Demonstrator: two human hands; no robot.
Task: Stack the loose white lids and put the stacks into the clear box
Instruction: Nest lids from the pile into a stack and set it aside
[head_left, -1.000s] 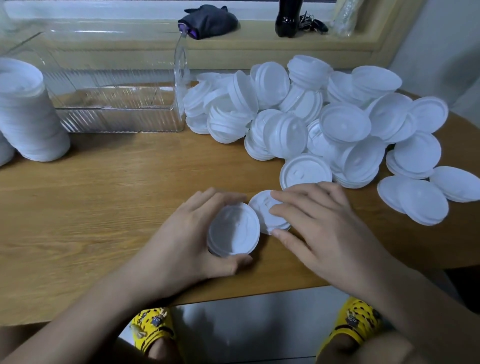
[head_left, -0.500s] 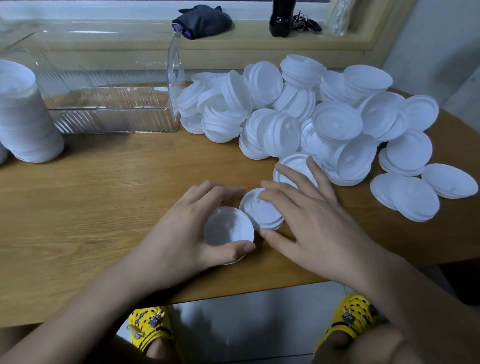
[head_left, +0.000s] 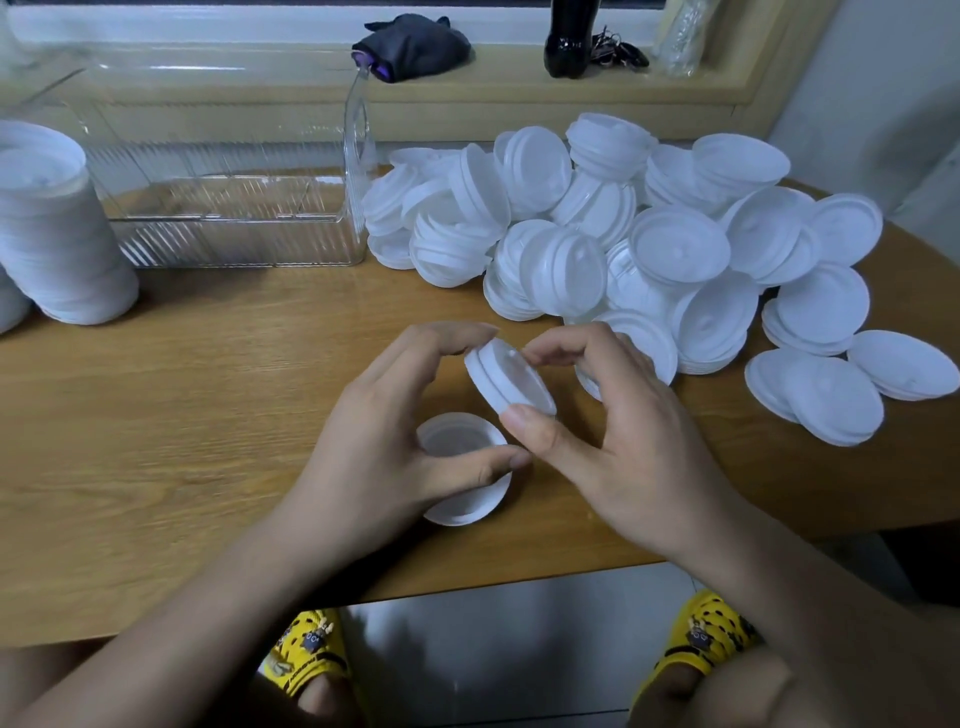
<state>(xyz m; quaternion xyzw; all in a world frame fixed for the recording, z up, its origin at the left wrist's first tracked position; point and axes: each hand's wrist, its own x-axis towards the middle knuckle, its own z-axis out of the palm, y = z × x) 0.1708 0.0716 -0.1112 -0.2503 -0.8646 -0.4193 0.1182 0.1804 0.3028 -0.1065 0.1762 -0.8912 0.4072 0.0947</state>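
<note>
Head view, from the left: a finished stack (head_left: 57, 228) of white lids stands on the desk (head_left: 182, 415) just beside the clear box (head_left: 228, 208), which looks empty, so nothing seems boxed yet. Mid-desk, the left hand (head_left: 384, 457) curls round a base lid (head_left: 460, 441) lying open side up, likely steadying it. Just above, the right hand (head_left: 618, 447) pinches a tilted lid (head_left: 511, 382) by its rim, apparently to nest it. The loose pile (head_left: 649, 249) waits far right.

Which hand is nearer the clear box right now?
Left. The left hand, gripping a flat lid on the table, sits in front of the clear box's right end; the right hand, pinching a tilted lid, is farther right.
</note>
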